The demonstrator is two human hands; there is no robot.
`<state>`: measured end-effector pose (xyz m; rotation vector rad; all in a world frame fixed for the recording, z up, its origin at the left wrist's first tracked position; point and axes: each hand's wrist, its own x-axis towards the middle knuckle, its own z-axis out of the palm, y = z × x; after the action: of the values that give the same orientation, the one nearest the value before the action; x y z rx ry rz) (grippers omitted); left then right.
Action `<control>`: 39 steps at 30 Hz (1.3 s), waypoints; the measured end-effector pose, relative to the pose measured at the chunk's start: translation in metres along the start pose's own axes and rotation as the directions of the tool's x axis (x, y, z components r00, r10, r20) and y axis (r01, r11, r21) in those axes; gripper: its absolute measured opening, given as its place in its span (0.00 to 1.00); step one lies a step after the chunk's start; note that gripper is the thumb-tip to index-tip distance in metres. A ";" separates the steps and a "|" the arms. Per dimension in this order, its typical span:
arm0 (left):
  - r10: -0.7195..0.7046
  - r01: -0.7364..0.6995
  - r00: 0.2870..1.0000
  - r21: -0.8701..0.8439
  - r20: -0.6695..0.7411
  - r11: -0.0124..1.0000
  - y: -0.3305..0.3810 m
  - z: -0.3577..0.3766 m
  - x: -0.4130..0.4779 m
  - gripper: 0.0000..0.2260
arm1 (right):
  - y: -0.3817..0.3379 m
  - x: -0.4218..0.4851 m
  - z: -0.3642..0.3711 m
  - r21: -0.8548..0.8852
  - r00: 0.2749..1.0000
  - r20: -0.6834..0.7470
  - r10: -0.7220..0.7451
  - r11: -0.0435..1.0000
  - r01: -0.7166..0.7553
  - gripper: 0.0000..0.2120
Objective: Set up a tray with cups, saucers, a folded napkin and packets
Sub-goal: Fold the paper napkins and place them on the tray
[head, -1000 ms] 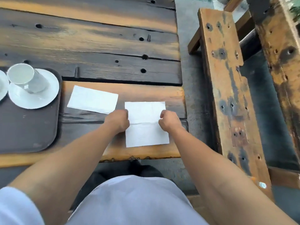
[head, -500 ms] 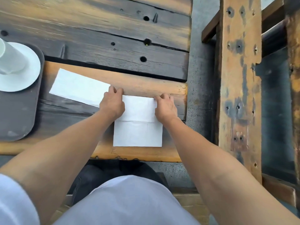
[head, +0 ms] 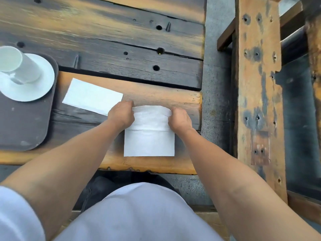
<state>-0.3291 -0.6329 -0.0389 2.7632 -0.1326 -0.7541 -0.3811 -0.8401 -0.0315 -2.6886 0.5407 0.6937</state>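
Note:
A white paper napkin (head: pixel 149 141) lies on the wooden table near its front right corner. My left hand (head: pixel 121 115) pinches its far left corner and my right hand (head: pixel 180 119) pinches its far right corner. The far edge is lifted and curls toward me. A second white napkin (head: pixel 90 95), folded flat, lies just to the left. At the far left a dark brown tray (head: pixel 26 129) holds a white saucer (head: pixel 33 89) with a white cup (head: pixel 15 65) on it.
The wooden table (head: pixel 121 40) ends at its right edge close to my right hand. Beyond a gap of grey floor stands a worn wooden bench (head: pixel 257 101). The table's front edge is just below the napkin.
My hands slid from the napkin's middle to its far corners, took hold and raised the far edge, which now curls back toward me. The view shifted a little.

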 end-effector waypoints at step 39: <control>0.246 -0.280 0.914 -0.061 -0.323 0.958 0.018 -0.122 -0.044 0.04 | -0.017 -0.055 -0.098 0.052 0.885 -0.445 -0.136 0.983 0.177 0.04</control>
<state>-0.3048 -0.6139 0.0886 2.6462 -0.3799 -0.2421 -0.3799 -0.8475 0.0814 -2.7638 0.4362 0.0060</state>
